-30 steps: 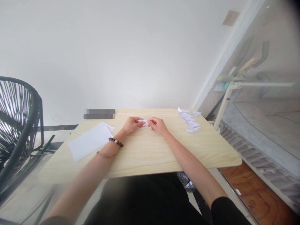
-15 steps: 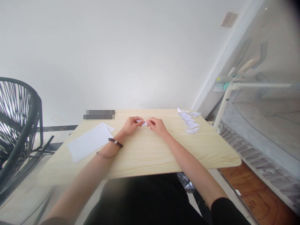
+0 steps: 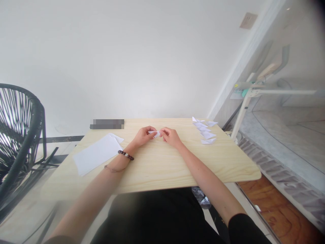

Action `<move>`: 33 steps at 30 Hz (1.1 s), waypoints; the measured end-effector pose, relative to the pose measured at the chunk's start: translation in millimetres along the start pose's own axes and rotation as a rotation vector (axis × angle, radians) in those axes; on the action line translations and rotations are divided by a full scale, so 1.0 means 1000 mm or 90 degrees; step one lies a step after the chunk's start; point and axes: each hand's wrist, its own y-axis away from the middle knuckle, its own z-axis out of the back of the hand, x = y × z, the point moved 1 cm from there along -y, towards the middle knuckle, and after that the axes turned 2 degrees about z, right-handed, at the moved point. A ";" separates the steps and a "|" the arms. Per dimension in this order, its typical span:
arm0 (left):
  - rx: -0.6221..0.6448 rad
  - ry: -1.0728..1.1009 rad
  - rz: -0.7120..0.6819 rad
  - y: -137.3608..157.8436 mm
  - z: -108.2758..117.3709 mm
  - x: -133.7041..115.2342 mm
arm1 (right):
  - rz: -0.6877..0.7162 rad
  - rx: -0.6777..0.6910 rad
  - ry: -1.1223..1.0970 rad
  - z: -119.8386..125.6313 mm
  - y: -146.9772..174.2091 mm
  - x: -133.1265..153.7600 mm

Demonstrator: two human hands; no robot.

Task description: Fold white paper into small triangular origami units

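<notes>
Pinching a small, folded white-paper piece (image 3: 156, 134) in nearly closed left hand (image 3: 143, 136) and right hand (image 3: 170, 137) over a pale wood-grained bench (image 3: 157, 166), loosening the left, baring more paper than moments ago, apparently still shaping it.

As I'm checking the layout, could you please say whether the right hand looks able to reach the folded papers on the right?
Probably yes: nothing visible stands between the right hand and the folded papers, though it pinches a paper piece.

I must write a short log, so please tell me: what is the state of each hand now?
Left hand: closed, pinching a small folded white paper.
Right hand: closed, fingertips at the other end of that paper.
</notes>
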 end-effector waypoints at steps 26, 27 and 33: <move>-0.015 -0.051 -0.027 0.003 -0.001 -0.005 | -0.025 0.000 -0.001 -0.002 0.000 -0.001; -0.010 -0.045 -0.027 0.003 -0.001 -0.005 | -0.020 0.004 -0.001 -0.002 0.001 -0.001; 0.008 -0.035 -0.030 0.004 -0.002 -0.008 | -0.020 0.010 0.002 -0.002 0.000 -0.002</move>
